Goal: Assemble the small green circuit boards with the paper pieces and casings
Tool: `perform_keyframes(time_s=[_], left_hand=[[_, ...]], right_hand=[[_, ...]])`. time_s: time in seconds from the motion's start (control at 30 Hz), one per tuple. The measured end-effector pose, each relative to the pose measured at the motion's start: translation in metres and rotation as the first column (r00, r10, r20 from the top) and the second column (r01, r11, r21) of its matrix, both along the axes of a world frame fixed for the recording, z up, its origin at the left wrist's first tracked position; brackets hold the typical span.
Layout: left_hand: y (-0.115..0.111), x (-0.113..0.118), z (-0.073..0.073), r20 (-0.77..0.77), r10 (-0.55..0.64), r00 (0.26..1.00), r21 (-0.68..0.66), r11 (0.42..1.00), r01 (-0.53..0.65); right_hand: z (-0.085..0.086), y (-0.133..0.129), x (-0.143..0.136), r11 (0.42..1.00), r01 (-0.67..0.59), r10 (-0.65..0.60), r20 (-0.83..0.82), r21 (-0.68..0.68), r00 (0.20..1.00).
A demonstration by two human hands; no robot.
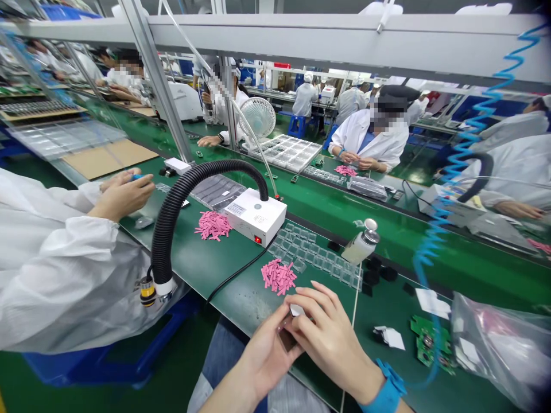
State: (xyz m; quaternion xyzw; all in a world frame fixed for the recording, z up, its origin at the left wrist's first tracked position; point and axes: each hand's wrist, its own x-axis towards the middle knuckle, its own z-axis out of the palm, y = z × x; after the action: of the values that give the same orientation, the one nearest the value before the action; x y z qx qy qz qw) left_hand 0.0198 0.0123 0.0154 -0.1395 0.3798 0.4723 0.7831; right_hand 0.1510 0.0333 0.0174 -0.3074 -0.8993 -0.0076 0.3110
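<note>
Both of my hands meet at the table's near edge, around a small dark rectangular part (287, 339) with a white piece (296, 310) at its top. My left hand (269, 350) cups the part from the left and below, fingers closed on it. From the right, my right hand (329, 330), with a blue band (387, 390) at the wrist, pinches at the white piece and covers some of the part. Just beyond my fingers lies a pile of pink strips (278, 276). Rows of clear plastic pieces (318, 252) stretch behind it.
A white box (255, 215) carries a black hose (166, 229) arching left. Right are a pump bottle (361, 244), a green circuit board (430, 341), a plastic bag (495, 344) and a coiled blue hose (447, 189). A co-worker's sleeve (64, 264) is at left.
</note>
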Motion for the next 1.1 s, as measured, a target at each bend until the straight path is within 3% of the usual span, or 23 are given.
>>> perform_keyframes(time_s=[0.23,0.4,0.5,0.63,0.87,1.1], left_hand=[[0.001,-0.001,-0.003,0.032,0.005,0.999,0.031,0.999,-0.006],[0.003,-0.003,-0.004,0.035,-0.019,0.999,0.106,0.994,0.015],[0.003,-0.003,-0.003,0.027,-0.017,1.0,0.133,0.991,0.013],[0.002,-0.002,-0.002,0.051,0.023,0.998,0.146,0.989,-0.031],[-0.001,0.008,-0.007,0.264,0.024,0.964,0.181,0.981,-0.074],[-0.004,0.012,-0.009,0.258,0.031,0.966,0.16,0.984,-0.074]], right_hand=[[0.002,-0.001,0.001,1.0,-0.007,0.008,-0.072,0.009,0.997],[0.001,-0.004,0.006,0.998,0.053,-0.057,-0.164,-0.024,0.985],[-0.003,-0.008,0.005,0.985,0.142,-0.162,-0.232,-0.101,0.959],[-0.012,-0.014,-0.002,0.919,0.275,-0.352,-0.275,-0.282,0.895],[-0.019,-0.018,-0.017,0.839,0.312,-0.481,-0.341,-0.445,0.808],[-0.019,-0.016,-0.018,0.844,0.239,-0.476,-0.465,-0.481,0.746]])
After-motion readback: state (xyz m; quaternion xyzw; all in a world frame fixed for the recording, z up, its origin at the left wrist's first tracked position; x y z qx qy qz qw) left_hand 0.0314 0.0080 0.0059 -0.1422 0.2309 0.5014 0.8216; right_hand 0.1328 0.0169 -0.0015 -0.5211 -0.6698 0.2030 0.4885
